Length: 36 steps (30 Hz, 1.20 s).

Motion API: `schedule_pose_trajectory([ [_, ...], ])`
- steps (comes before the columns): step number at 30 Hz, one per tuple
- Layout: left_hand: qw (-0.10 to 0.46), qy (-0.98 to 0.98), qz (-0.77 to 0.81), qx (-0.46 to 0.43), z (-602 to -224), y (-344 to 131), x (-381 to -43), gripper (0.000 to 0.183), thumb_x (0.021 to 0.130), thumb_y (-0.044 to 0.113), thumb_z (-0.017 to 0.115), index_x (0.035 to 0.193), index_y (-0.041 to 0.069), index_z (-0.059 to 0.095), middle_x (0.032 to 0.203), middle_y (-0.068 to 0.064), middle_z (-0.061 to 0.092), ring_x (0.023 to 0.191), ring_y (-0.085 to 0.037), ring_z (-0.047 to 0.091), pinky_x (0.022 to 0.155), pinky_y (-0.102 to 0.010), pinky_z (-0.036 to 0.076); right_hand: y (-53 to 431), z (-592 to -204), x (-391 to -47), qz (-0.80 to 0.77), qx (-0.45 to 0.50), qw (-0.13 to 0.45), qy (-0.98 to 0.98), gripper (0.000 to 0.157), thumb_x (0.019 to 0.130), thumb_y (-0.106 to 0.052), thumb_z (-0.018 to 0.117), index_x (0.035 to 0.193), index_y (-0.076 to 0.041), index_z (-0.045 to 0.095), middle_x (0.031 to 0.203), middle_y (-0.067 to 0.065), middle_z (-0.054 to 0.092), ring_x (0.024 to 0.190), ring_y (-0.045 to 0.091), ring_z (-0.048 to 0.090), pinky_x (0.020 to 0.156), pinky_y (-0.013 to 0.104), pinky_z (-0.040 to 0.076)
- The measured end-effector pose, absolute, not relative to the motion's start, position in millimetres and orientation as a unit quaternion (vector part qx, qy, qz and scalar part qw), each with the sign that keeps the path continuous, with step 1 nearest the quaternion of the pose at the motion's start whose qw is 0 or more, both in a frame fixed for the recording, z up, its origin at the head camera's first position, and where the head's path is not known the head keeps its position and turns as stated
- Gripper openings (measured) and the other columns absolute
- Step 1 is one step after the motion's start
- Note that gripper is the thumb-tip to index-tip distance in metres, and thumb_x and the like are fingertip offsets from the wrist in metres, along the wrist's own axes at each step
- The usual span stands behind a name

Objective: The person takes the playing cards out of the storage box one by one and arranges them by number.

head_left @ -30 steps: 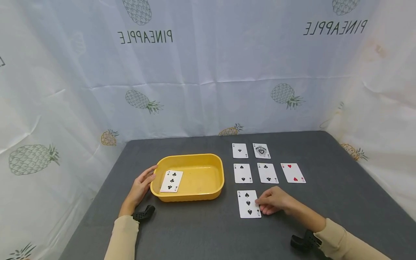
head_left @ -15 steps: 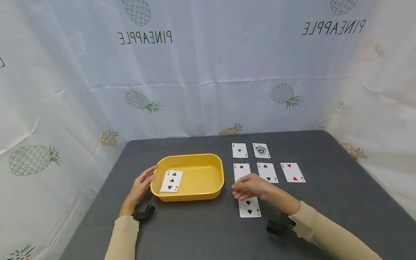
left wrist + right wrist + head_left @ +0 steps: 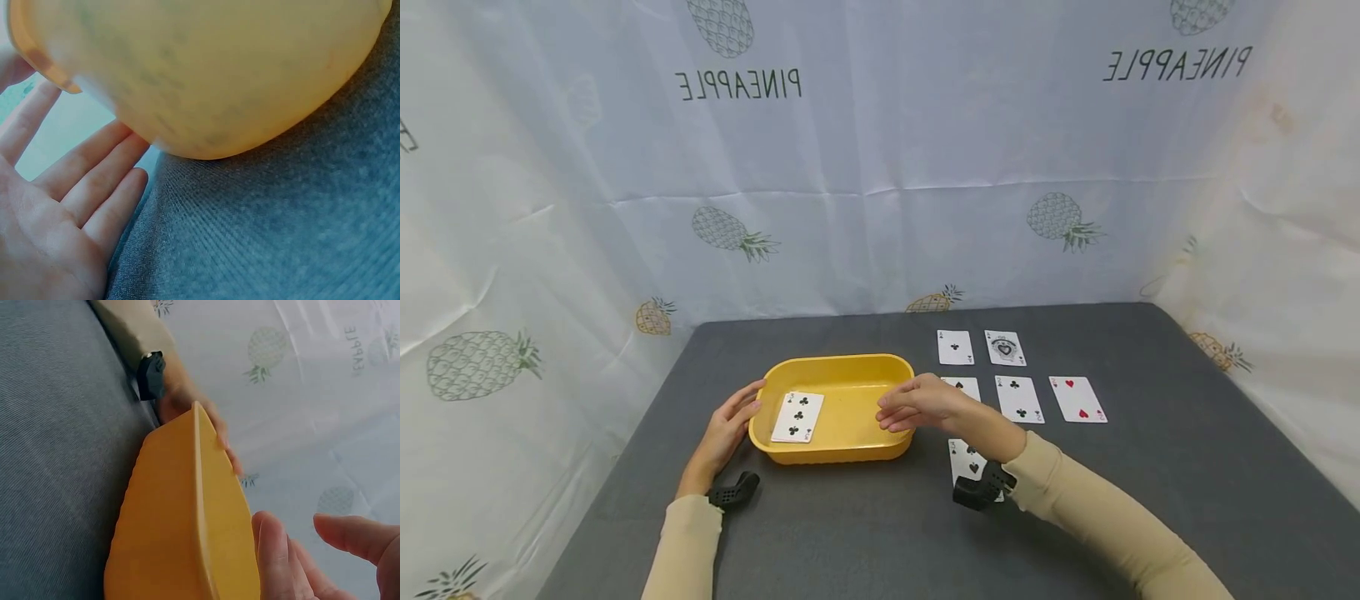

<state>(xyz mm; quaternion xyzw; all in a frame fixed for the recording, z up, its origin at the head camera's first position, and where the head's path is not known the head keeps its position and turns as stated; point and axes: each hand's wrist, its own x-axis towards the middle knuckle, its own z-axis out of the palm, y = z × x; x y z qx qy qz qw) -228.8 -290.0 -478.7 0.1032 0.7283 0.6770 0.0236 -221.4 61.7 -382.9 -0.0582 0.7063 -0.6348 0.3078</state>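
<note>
A yellow plastic tray (image 3: 842, 454) stands on the grey table. My left hand (image 3: 724, 429) rests at its left end; in the left wrist view, straight fingers (image 3: 103, 178) lie against the outer wall. Inside the tray, at the left, lies a three of clubs (image 3: 797, 417) on top of another card. My right hand (image 3: 925, 402) hovers over the tray's right rim, and the right wrist view shows a gap between thumb and fingers with nothing in it. Behind the right forearm, the three of spades (image 3: 964, 458) is partly hidden.
Right of the tray, face-up cards lie in rows: an ace of clubs (image 3: 955, 347) and an ornate ace (image 3: 1005, 348) at the back, then a two of spades (image 3: 964, 386), two of clubs (image 3: 1019, 400) and two of hearts (image 3: 1078, 400). A pineapple-print curtain (image 3: 865, 150) surrounds the table.
My right hand has let go of the three of spades and moved left and away from me, across the cards to the tray. The left hand and tray have stayed put.
</note>
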Motion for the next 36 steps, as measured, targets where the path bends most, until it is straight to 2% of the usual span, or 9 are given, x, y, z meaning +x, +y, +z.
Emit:
schedule_pose_trajectory([
  [3, 0.022, 0.725, 0.68, 0.108, -478, -290, -228, 0.053, 0.102, 0.018, 0.047, 0.146, -0.006, 0.031, 0.12, 0.023, 0.057, 0.109, 0.01, 0.057, 0.086, -0.012, 0.05, 48, -382, -224, -0.635, -0.068, 0.308, 0.705, 0.036, 0.093, -0.01, 0.06, 0.12, 0.014, 0.059, 0.093, 0.011, 0.073, 0.078, 0.013, 0.072, 0.088, 0.038, 0.056],
  [7, 0.022, 0.722, 0.682, 0.113, -479, -291, -228, 0.051, 0.102, 0.018, 0.047, 0.145, -0.005, 0.033, 0.119, 0.023, 0.057, 0.109, 0.009, 0.057, 0.086, -0.012, 0.049, 34, -388, -225, -0.644, -0.112, 0.313, 0.689, 0.034, 0.094, -0.012, 0.059, 0.12, 0.01, 0.061, 0.106, 0.019, 0.071, 0.095, 0.023, 0.072, 0.101, 0.048, 0.047],
  [10, 0.025, 0.724, 0.68, 0.112, -479, -292, -228, 0.051, 0.102, 0.019, 0.047, 0.145, -0.003, 0.033, 0.119, 0.024, 0.057, 0.109, 0.01, 0.057, 0.086, -0.012, 0.049, 30, -396, -221, -0.663, -0.175, 0.31, 0.659, 0.034, 0.097, -0.01, 0.051, 0.124, 0.01, 0.057, 0.123, 0.029, 0.062, 0.114, 0.035, 0.064, 0.106, 0.052, 0.043],
  [13, 0.027, 0.729, 0.677, 0.103, -479, -292, -229, 0.052, 0.102, 0.02, 0.048, 0.146, -0.003, 0.033, 0.12, 0.023, 0.056, 0.109, 0.01, 0.057, 0.086, -0.012, 0.05, 21, -403, -221, -0.681, -0.17, 0.318, 0.637, 0.035, 0.097, -0.007, 0.05, 0.127, 0.012, 0.055, 0.13, 0.033, 0.056, 0.12, 0.039, 0.06, 0.106, 0.051, 0.043],
  [17, 0.031, 0.735, 0.672, 0.09, -479, -291, -230, 0.054, 0.101, 0.022, 0.049, 0.147, -0.002, 0.032, 0.12, 0.025, 0.055, 0.109, 0.011, 0.056, 0.087, -0.011, 0.049, 0, -408, -226, -0.688, -0.086, 0.324, 0.643, 0.036, 0.094, -0.009, 0.056, 0.123, 0.012, 0.058, 0.123, 0.029, 0.063, 0.114, 0.035, 0.065, 0.1, 0.044, 0.05],
  [22, 0.036, 0.737, 0.67, 0.083, -479, -291, -231, 0.056, 0.101, 0.024, 0.049, 0.147, -0.002, 0.031, 0.119, 0.027, 0.055, 0.109, 0.011, 0.056, 0.087, -0.011, 0.049, -17, -415, -230, -0.682, -0.04, 0.314, 0.66, 0.033, 0.093, -0.008, 0.057, 0.12, 0.01, 0.06, 0.123, 0.029, 0.063, 0.111, 0.033, 0.066, 0.095, 0.039, 0.054],
  [32, 0.039, 0.734, 0.673, 0.086, -478, -291, -231, 0.055, 0.102, 0.022, 0.048, 0.148, -0.002, 0.03, 0.12, 0.026, 0.055, 0.109, 0.011, 0.056, 0.087, -0.011, 0.049, -31, -421, -228, -0.688, -0.008, 0.309, 0.656, 0.036, 0.093, -0.014, 0.06, 0.122, 0.007, 0.061, 0.126, 0.028, 0.06, 0.116, 0.037, 0.062, 0.099, 0.043, 0.051],
  [36, 0.035, 0.736, 0.671, 0.087, -479, -291, -232, 0.055, 0.102, 0.023, 0.048, 0.148, -0.002, 0.031, 0.12, 0.027, 0.054, 0.11, 0.012, 0.055, 0.087, -0.011, 0.049, -39, -422, -229, -0.708, 0.03, 0.309, 0.634, 0.036, 0.093, -0.01, 0.058, 0.124, 0.009, 0.058, 0.128, 0.03, 0.058, 0.117, 0.038, 0.061, 0.1, 0.045, 0.05],
])
